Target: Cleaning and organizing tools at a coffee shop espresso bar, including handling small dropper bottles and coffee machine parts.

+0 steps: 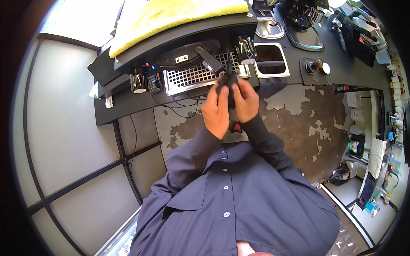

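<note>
In front of the espresso machine [183, 32], my two hands are raised close together with their thumbs side by side. Between them is a black cloth-like thing [231, 80], slightly blurred; its lower end hangs below the fingers. My left hand [215, 112] grips it from the left, and my right hand [247, 102] closes on it from the right. Just beyond the hands, the black handle of a portafilter [209, 59] points toward me from the machine. Under that handle lies the slotted metal drip tray [192, 77], its right part partly hidden by my hands.
A yellow towel [179, 15] covers the machine's top. Right of it are a steel-rimmed knock box [271, 59], a tamping station [315, 68] and a grinder [302, 19]. A card terminal [153, 83] stands at the left, with cables [181, 104] hanging off the counter edge.
</note>
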A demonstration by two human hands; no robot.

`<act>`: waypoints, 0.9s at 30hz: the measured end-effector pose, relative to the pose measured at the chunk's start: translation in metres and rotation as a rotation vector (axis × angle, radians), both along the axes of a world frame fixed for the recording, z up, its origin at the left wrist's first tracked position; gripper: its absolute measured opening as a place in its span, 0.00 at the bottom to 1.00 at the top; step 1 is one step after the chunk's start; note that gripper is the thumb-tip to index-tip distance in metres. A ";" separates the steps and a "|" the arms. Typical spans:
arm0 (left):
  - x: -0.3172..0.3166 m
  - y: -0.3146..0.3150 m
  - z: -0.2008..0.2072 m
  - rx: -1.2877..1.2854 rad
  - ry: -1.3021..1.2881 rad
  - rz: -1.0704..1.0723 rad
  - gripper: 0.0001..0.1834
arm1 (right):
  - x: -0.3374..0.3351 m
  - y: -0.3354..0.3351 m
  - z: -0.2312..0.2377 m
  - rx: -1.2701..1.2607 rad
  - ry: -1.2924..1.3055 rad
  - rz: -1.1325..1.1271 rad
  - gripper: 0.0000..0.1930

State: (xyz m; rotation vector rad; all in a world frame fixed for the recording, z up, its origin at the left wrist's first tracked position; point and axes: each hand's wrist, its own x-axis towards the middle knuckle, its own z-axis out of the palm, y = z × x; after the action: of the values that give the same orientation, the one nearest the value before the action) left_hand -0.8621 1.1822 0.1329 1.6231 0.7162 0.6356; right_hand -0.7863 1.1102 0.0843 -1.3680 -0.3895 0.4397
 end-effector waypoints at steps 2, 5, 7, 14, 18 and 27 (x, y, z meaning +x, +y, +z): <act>-0.017 -0.014 -0.021 0.144 0.036 0.046 0.21 | -0.013 -0.009 -0.023 -0.025 -0.044 -0.011 0.15; -0.021 -0.020 -0.027 0.173 -0.003 0.044 0.21 | -0.015 -0.015 -0.028 -0.177 -0.244 -0.047 0.15; -0.008 -0.005 -0.009 0.053 0.114 0.016 0.22 | 0.005 -0.002 -0.005 -0.140 -0.179 -0.038 0.15; -0.038 -0.022 -0.035 0.083 0.154 -0.107 0.21 | -0.013 -0.035 -0.048 -0.101 -0.023 0.060 0.15; -0.054 -0.009 -0.054 -0.125 0.352 -0.288 0.25 | 0.016 -0.085 -0.095 -0.231 0.241 0.209 0.15; -0.109 0.017 -0.085 -0.373 0.112 -0.181 0.28 | 0.128 0.049 -0.013 -0.983 -0.978 0.200 0.14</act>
State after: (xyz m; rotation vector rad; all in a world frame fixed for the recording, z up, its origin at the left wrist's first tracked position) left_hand -0.9711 1.1995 0.0480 1.3630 0.7121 0.2625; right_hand -0.6583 1.1593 0.0716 -2.4894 -1.2234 0.0583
